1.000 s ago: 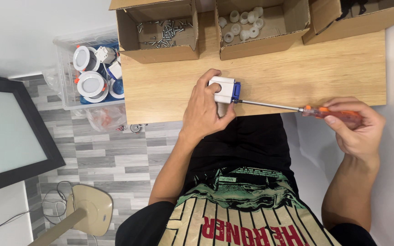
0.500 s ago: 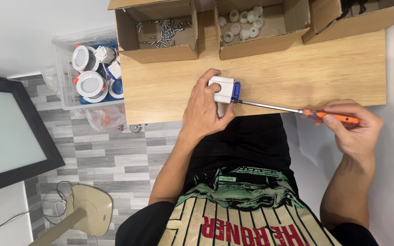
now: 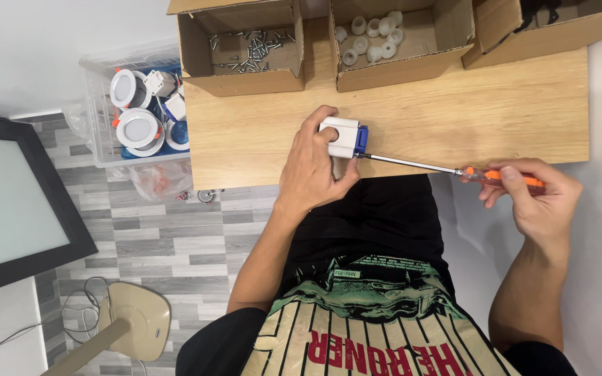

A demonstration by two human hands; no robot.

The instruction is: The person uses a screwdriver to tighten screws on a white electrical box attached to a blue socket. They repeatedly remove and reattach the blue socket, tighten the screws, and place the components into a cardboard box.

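My left hand [image 3: 315,167] grips a small white box-shaped part [image 3: 339,135] with a blue end piece [image 3: 361,138], pressing it on the wooden table [image 3: 454,111] near its front edge. My right hand [image 3: 534,202] holds the orange handle of a long screwdriver [image 3: 503,176]. Its metal shaft [image 3: 409,163] runs left, and the tip meets the blue end of the part.
Three open cardboard boxes stand along the table's back: one with screws [image 3: 249,49], one with white caps [image 3: 374,35], one at the right [image 3: 524,21]. A clear bin [image 3: 95,118] of round white lamps sits left of the table. A dark-framed panel [image 3: 8,202] and a fan base [image 3: 137,320] are on the floor.
My right hand has shifted its fingers slightly along the screwdriver handle. My left hand and the white part stay in place.
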